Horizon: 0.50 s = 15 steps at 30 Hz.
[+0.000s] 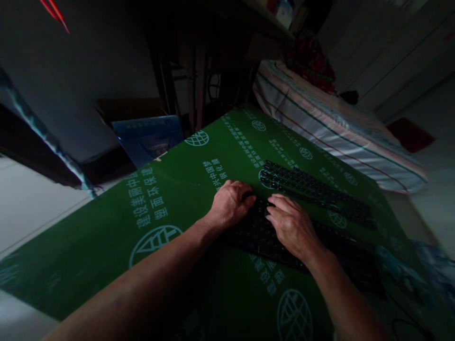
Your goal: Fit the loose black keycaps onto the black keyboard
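A black keyboard (256, 237) lies on a green printed board (199, 170), partly covered by my hands and in deep shadow. At its far left end my left hand (231, 202) is closed, fingers curled over the dark edge. My right hand (289, 222) is over the keys a little to the right, its thumb and fingertips drawn together in a pinch. Whatever small piece is between those fingertips is too dark to make out. Just beyond lies a second black keyboard-shaped piece (316, 187) with rows of keys; the board's green print shows around and through its edges.
A bed with a striped sheet (302, 109) stands behind at the right. A blue box (149, 137) is beyond the board's left edge, near dark table legs (195, 90). A wrapped pole (46, 135) slants down at left. A thin cable (405, 308) and crumpled plastic (435, 265) lie at right.
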Each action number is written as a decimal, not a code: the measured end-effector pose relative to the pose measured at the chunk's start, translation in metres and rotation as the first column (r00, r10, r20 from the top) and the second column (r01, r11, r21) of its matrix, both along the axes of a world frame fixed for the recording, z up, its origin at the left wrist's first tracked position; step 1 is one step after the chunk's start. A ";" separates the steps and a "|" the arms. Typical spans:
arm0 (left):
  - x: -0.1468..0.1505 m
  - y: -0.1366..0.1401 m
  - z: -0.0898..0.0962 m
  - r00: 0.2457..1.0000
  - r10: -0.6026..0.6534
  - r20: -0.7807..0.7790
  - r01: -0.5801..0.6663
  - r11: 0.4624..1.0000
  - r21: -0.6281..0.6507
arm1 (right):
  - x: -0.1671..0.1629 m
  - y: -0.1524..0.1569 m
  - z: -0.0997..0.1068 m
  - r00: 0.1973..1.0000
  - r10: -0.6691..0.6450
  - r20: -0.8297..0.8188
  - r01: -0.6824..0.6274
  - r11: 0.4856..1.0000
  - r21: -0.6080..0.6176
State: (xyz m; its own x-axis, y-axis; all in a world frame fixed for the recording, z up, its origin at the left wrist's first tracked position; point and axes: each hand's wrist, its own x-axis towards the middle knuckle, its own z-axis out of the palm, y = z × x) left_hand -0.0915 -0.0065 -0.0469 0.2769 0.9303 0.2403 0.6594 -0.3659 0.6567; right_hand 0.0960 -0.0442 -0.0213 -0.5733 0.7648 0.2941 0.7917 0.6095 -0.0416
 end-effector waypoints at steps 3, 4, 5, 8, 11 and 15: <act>0.001 -0.002 0.002 0.999 -0.009 -0.033 0.009 1.000 -0.001 | -0.002 0.000 0.001 1.000 -0.007 0.002 0.007 1.000 -0.010; 0.002 -0.003 0.003 0.999 -0.012 -0.049 0.012 1.000 -0.001 | -0.002 0.000 0.001 1.000 -0.006 -0.004 0.006 1.000 -0.011; 0.002 -0.004 0.004 0.998 -0.016 -0.064 0.016 1.000 0.000 | -0.002 -0.001 0.001 1.000 -0.006 -0.010 0.006 1.000 -0.009; 0.003 -0.005 0.005 0.995 -0.032 -0.094 0.033 0.999 0.009 | -0.002 -0.002 0.000 1.000 -0.016 -0.018 0.016 1.000 -0.008; 0.003 -0.005 0.006 0.993 -0.042 -0.110 0.044 0.999 0.016 | -0.002 -0.002 -0.001 0.999 -0.033 -0.008 0.033 0.999 -0.019; 0.004 -0.005 0.006 0.990 -0.049 -0.134 0.052 0.998 0.018 | -0.002 -0.001 -0.001 1.000 -0.027 -0.015 0.026 0.999 -0.036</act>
State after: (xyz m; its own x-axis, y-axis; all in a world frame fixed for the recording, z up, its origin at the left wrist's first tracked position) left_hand -0.0876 -0.0115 -0.0409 0.3547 0.9092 0.2180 0.7207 -0.4144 0.5557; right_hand 0.0940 -0.0450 -0.0223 -0.5481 0.7899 0.2752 0.8068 0.5861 -0.0753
